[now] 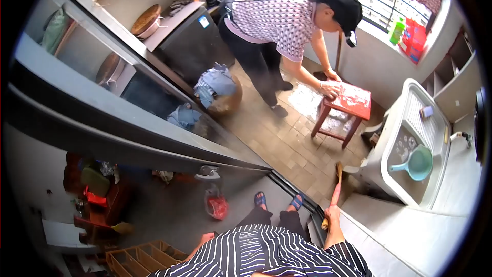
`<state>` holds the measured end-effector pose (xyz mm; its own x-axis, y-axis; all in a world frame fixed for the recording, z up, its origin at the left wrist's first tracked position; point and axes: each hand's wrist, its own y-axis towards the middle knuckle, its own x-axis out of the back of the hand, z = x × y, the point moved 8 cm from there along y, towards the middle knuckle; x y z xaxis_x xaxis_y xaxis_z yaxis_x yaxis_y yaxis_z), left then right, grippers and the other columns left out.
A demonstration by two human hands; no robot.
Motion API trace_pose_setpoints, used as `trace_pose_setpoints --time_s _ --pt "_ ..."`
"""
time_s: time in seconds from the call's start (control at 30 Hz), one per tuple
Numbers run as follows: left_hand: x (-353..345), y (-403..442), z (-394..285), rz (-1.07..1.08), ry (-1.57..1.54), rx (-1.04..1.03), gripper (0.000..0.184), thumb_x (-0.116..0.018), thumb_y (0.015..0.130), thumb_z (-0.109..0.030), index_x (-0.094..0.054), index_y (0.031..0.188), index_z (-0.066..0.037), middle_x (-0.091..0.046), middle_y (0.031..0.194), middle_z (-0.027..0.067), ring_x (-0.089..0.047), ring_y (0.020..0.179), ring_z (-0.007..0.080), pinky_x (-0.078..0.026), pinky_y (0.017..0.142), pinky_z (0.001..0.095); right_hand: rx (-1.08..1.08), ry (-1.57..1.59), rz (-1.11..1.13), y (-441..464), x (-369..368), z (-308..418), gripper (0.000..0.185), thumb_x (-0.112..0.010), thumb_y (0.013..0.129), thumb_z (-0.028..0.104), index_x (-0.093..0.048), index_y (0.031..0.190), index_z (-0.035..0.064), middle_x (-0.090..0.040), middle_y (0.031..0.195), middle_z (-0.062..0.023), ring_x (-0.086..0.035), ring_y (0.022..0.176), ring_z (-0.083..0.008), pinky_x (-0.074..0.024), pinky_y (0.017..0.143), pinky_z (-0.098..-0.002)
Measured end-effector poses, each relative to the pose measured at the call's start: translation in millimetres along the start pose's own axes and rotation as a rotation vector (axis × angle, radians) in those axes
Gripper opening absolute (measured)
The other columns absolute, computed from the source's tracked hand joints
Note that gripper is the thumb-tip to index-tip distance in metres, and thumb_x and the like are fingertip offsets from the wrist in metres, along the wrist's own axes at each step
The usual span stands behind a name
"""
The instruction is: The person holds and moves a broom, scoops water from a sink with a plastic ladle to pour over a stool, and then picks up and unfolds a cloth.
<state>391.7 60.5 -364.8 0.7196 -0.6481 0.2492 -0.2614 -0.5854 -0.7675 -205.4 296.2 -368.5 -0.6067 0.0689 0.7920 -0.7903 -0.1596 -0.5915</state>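
Note:
My right hand is closed around a slim orange-pink stick with a brownish, bristle-like upper tip; its exact kind is unclear. The stick points up and away over the doorway floor, its lower tan end sticking out below my fist. My left hand hangs beside my striped shirt, mostly hidden, so its fingers cannot be made out. Beyond the threshold, another person bends over a red wooden stool with whitish wet patches on its seat. Both of that person's hands are at the seat's near-left edge.
To the right stands a laundry sink holding a green-blue dipper. A sliding door frame runs along my left. Blue cloth lies over a basket. A red plastic bag hangs near the door handle.

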Motion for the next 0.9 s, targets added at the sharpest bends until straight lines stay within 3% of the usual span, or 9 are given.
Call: trace_pose_setpoints --time_s 0.07,0.13,0.2,0.23,0.33,0.43,0.67,0.8,0.9 --pt "2 13 -7 -0.001 0.04 -0.033 0.021 -0.057 0.078 -0.016 -0.065 0.094 -0.005 -0.062 0.078 0.001 -0.054 0.074 0.0077 -0.043 0.07 0.0214 0.01 0.116 -0.092 32 -41 -38 0.033 -0.052 0.072 0.026 -0.061 0.087 -0.0024 -0.061 0.085 -0.0249 -0.061 0.087 -0.0336 -0.0483 0.069 -0.0413" --pt "14 26 -11 0.02 0.105 -0.052 0.021 -0.057 0.078 -0.016 -0.065 0.094 -0.005 -0.061 0.078 0.0011 -0.054 0.074 0.0078 -0.043 0.07 0.0214 0.043 0.284 0.174 2 -43 -7 0.039 -0.05 0.077 0.036 -0.061 0.07 -0.0004 -0.06 0.062 -0.017 -0.062 0.062 -0.0311 -0.0485 0.056 -0.0406" --pt "27 40 -18 0.053 0.178 -0.036 0.021 -0.058 0.078 -0.016 -0.064 0.095 -0.004 -0.061 0.078 0.0012 -0.054 0.074 0.0079 -0.043 0.07 0.0215 -0.074 0.849 0.27 -53 -42 30 0.038 -0.053 0.078 0.037 -0.054 0.057 0.005 -0.053 0.049 -0.0079 -0.054 0.041 -0.0203 -0.0431 0.04 -0.0337" --pt "31 46 -26 0.072 0.208 -0.032 0.021 -0.058 0.078 -0.016 -0.064 0.095 -0.004 -0.061 0.078 0.0013 -0.054 0.074 0.0079 -0.043 0.07 0.0215 -0.204 1.076 0.403 -84 -47 41 0.023 -0.057 0.081 0.026 -0.05 0.071 0.0063 -0.044 0.049 -0.0028 -0.045 0.037 -0.0151 -0.0383 0.035 -0.0282" --pt "37 59 -52 0.099 0.275 -0.031 0.022 -0.058 0.078 -0.016 -0.064 0.095 -0.003 -0.061 0.078 0.0014 -0.054 0.074 0.0081 -0.043 0.071 0.0216 -0.372 1.446 0.447 -130 -50 72 0.021 -0.056 0.083 0.02 -0.051 0.088 -0.0001 -0.049 0.055 -0.0081 -0.049 0.042 -0.0181 -0.0405 0.035 -0.0278" --pt "35 67 -83 0.087 0.329 -0.059 0.022 -0.058 0.078 -0.015 -0.063 0.096 -0.002 -0.061 0.078 0.0016 -0.054 0.074 0.0082 -0.043 0.071 0.0217 -0.473 1.535 0.409 -125 -70 73 0.023 -0.055 0.083 0.016 -0.048 0.092 -0.0039 -0.05 0.057 -0.0121 -0.051 0.044 -0.0198 -0.0415 0.034 -0.0288" --pt "30 50 -131 0.04 0.19 0.011 0.028 -0.061 0.08 -0.016 -0.059 0.099 0.004 -0.062 0.083 0.0052 -0.056 0.079 0.0109 -0.044 0.075 0.0236 -0.56 1.401 -0.036 -69 -55 9 0.018 -0.057 0.077 0.014 -0.049 0.078 -0.0023 -0.048 0.052 -0.0097 -0.051 0.039 -0.0221 -0.0426 0.032 -0.0351" --pt "31 21 -138 0.006 0.261 0.088 0.027 -0.062 0.079 -0.015 -0.06 0.099 0.003 -0.063 0.086 0.007 -0.057 0.081 0.012 -0.045 0.076 0.024 -0.617 1.389 0.071 24 -79 -45 0.02 -0.051 0.077 0.006 -0.043 0.093 -0.0026 -0.046 0.06 -0.0119 -0.049 0.041 -0.0248 -0.0432 0.035 -0.0375" --pt "39 10 -123 -0.006 0.27 0.094 0.027 -0.062 0.078 -0.015 -0.06 0.099 0.003 -0.063 0.086 0.007 -0.057 0.08 0.0121 -0.045 0.075 0.0241 -0.66 1.359 0.119 63 -99 -21 0.021 -0.051 0.075 0.002 -0.044 0.093 -0.0032 -0.046 0.063 -0.0143 -0.049 0.042 -0.027 -0.0434 0.035 -0.0387"
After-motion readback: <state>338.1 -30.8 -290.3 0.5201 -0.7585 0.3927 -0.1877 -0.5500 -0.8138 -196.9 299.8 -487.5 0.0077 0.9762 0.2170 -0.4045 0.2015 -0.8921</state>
